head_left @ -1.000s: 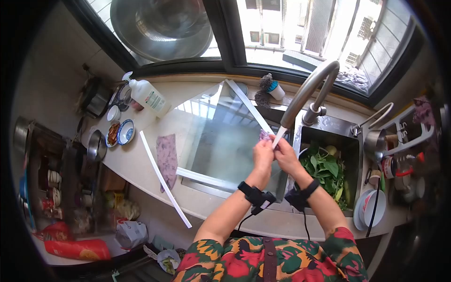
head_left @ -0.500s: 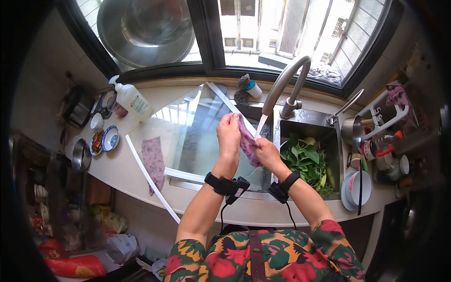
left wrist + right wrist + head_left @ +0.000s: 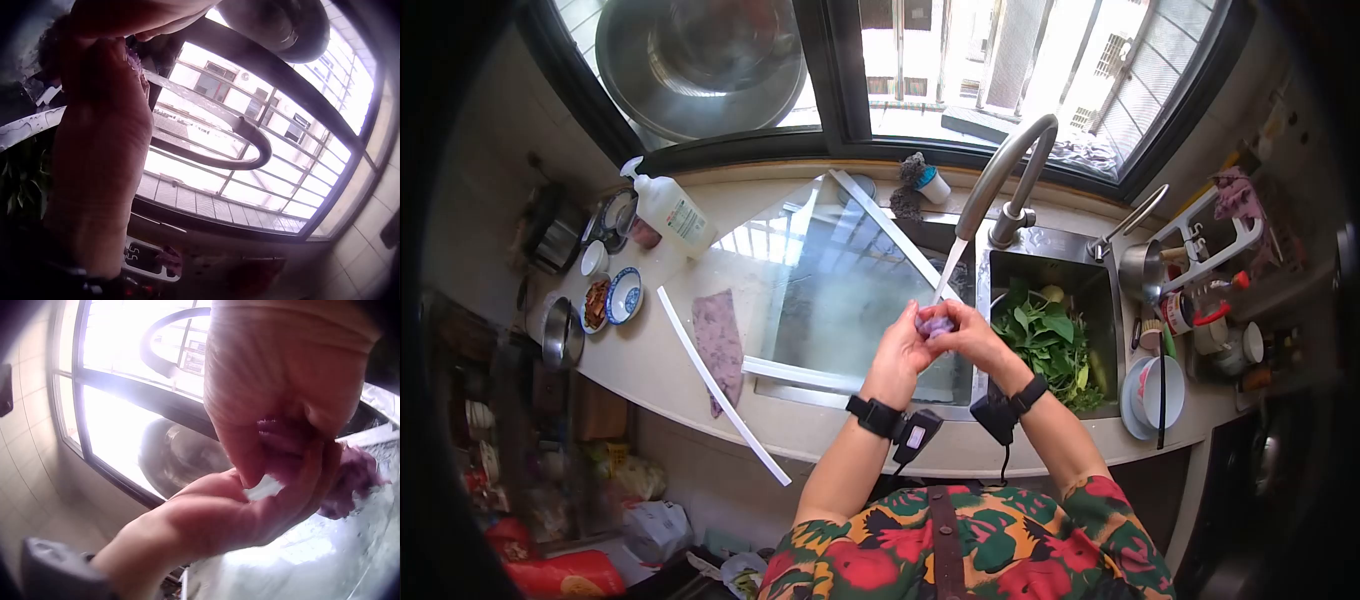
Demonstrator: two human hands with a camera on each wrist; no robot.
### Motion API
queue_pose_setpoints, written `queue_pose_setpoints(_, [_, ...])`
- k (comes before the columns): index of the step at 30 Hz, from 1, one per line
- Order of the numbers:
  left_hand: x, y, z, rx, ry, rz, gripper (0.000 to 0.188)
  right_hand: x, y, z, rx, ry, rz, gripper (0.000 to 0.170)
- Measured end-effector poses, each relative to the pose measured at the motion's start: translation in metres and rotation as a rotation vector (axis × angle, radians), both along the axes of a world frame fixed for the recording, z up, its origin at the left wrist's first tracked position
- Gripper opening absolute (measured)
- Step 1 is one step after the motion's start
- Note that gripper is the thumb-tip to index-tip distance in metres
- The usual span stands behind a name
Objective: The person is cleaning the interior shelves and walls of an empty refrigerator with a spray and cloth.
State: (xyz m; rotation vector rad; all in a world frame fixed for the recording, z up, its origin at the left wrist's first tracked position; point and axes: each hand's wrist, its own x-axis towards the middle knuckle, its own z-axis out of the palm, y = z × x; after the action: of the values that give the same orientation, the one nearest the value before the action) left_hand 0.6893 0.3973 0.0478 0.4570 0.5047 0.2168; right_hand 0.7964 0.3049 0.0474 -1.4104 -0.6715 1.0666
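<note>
Both hands hold a wet purple cloth (image 3: 936, 326) bunched into a small wad below the faucet (image 3: 1000, 175). A stream of water (image 3: 948, 272) runs from the spout down to it. The left hand (image 3: 898, 345) grips the cloth from the left, its fingers curled around it in the right wrist view. Pressing in from the other side, the right hand (image 3: 973, 338) squeezes the wad, and a crumpled end of cloth (image 3: 356, 481) sticks out beyond the fingers. Under the hands, a glass panel (image 3: 840, 270) with white edge strips lies across a sink basin.
Leafy greens (image 3: 1040, 325) fill the right basin. A second purple cloth (image 3: 718, 345) and a loose white strip (image 3: 720, 385) lie on the counter at left. Farther left stand a pump bottle (image 3: 675, 213) and small bowls (image 3: 625, 296). Stacked bowls (image 3: 1155, 395) sit at right.
The cloth was bunched near the stream, then spread between the hands half a second ago. Now the hands have come together and it is balled up again. The head view has shifted slightly.
</note>
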Motion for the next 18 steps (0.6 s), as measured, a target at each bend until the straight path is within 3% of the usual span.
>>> queue_pose_setpoints(1, [0.000,-0.001,-0.002,0.164,-0.175,0.007,0.035,-0.002,-0.002,0.007,0.055,0.029,0.002,0.030])
queue_pose_setpoints(2, [0.021,0.016,-0.021,-0.161,0.040,-0.098,0.026,-0.002,-0.005,0.016,0.080,0.100,-0.046,0.026])
queue_pose_setpoints(3, [0.020,0.011,-0.021,-0.166,0.037,-0.095,0.026,0.001,-0.006,0.011,0.075,0.098,-0.043,0.026])
queue_pose_setpoints(5, [0.018,-0.004,-0.019,0.382,-0.026,-0.067,0.021,0.007,-0.008,-0.004,0.142,0.150,-0.215,0.017])
queue_pose_setpoints(6, [0.035,0.004,-0.021,-0.143,0.203,-0.036,0.022,0.007,-0.007,-0.003,0.179,0.270,-0.281,0.015])
queue_pose_setpoints(9, [0.048,-0.006,-0.021,-0.162,0.416,0.138,0.024,0.020,-0.001,-0.014,0.120,0.177,-0.420,0.017])
queue_pose_setpoints(11, [0.047,-0.013,-0.014,-0.129,0.404,0.136,0.026,0.027,0.002,-0.027,0.112,0.100,-0.426,0.020])
queue_pose_setpoints(13, [0.045,-0.017,-0.015,-0.191,0.191,0.056,0.029,0.026,0.005,-0.031,0.162,0.435,-0.425,0.024])
queue_pose_setpoints(14, [0.044,-0.020,-0.015,-0.199,0.196,0.058,0.029,0.025,0.003,-0.032,0.151,0.534,-0.357,0.027])
queue_pose_setpoints(18, [0.044,-0.026,-0.024,-0.222,0.117,0.006,0.045,0.024,0.001,-0.030,0.150,0.550,-0.209,0.026])
